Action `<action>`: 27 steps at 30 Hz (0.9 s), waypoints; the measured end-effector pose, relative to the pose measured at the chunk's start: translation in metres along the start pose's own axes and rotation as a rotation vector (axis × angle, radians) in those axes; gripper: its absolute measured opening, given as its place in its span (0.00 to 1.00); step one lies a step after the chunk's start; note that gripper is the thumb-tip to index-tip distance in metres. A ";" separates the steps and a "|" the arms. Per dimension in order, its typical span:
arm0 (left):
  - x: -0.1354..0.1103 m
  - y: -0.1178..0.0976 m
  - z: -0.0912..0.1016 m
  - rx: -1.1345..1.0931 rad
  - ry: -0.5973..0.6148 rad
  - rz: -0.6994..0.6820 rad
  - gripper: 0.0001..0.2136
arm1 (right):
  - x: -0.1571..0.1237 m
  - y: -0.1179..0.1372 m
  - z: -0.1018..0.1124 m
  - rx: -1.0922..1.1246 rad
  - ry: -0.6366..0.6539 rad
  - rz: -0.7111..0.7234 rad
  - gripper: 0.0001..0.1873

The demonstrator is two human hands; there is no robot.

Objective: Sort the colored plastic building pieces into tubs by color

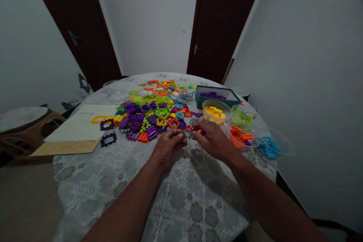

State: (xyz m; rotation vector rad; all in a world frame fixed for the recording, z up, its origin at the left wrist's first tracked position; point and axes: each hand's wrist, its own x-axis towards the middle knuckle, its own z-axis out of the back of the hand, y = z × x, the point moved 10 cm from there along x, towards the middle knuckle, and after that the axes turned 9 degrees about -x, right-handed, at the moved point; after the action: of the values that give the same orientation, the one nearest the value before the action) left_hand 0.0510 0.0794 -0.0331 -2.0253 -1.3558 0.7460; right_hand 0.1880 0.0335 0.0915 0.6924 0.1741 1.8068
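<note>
Round table (195,200) under a patterned grey cloth takes up most of the view.

On it, largest first: a heaped mixed pile (150,115) of toothed plastic pieces, mainly purple and green, with yellow, orange and blue among them. Left of the pile, a pale folder (78,124); two dark purple frames (114,138) lie flat near its right edge. Right of the pile, a green box (200,100) holding purple pieces (213,95).

Nearer the right arm, clear tubs: yellow pieces (214,113) in one, light green pieces (243,116) just beside, orange pieces (238,135) with a touch of purple. Blue pieces (269,147) sit farthest right, by clear plastic; cannot tell if fully inside it.

State, my reading: partly grouped by colour. Box and tubs hold mostly one colour each; the pile is loose and mixed, so much looks ungrouped.

Left hand (170,143) at the pile's near edge, fingers curled, thumb close to them. Right hand (211,136) just short of the yellow tub, fingers bent down and leftward. Cannot tell whether either grips anything.

Smallest: a grey piece (188,135) in the gap between the two sets of fingertips, contact unclear; an orange bit (199,131) right at the right fingertips, possibly touching.
</note>
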 end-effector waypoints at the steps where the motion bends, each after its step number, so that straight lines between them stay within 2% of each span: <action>1: 0.000 0.000 -0.001 -0.004 0.013 0.002 0.18 | -0.003 0.003 -0.006 0.013 0.024 0.007 0.11; 5: 0.001 0.001 -0.003 0.010 0.055 0.006 0.17 | -0.006 0.001 -0.015 0.046 0.043 -0.040 0.14; 10: 0.000 0.003 0.000 0.117 0.020 0.008 0.16 | 0.007 -0.012 -0.006 0.012 0.158 -0.025 0.11; 13: 0.000 0.003 0.004 0.197 -0.021 -0.017 0.15 | 0.025 -0.023 0.001 -0.011 0.225 0.003 0.10; 16: 0.002 0.003 0.007 0.349 -0.034 -0.054 0.11 | 0.060 -0.042 0.006 0.025 0.241 -0.042 0.10; 19: 0.004 0.004 0.010 0.465 -0.047 -0.069 0.09 | 0.112 -0.074 0.020 0.122 0.090 -0.203 0.11; 22: 0.003 0.002 0.008 0.522 -0.028 -0.083 0.08 | 0.153 -0.099 0.043 0.216 -0.145 -0.313 0.22; 24: 0.001 -0.002 0.004 0.558 -0.021 -0.100 0.07 | 0.160 -0.099 0.053 0.230 -0.229 -0.314 0.25; 27: -0.004 -0.010 0.001 0.617 -0.043 -0.155 0.05 | 0.133 -0.069 0.050 0.170 -0.225 -0.234 0.18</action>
State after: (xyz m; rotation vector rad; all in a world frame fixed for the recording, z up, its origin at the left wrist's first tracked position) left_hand 0.0427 0.0794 -0.0259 -1.4111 -1.1094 0.9933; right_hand 0.2464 0.1674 0.1508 0.9504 0.2495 1.4907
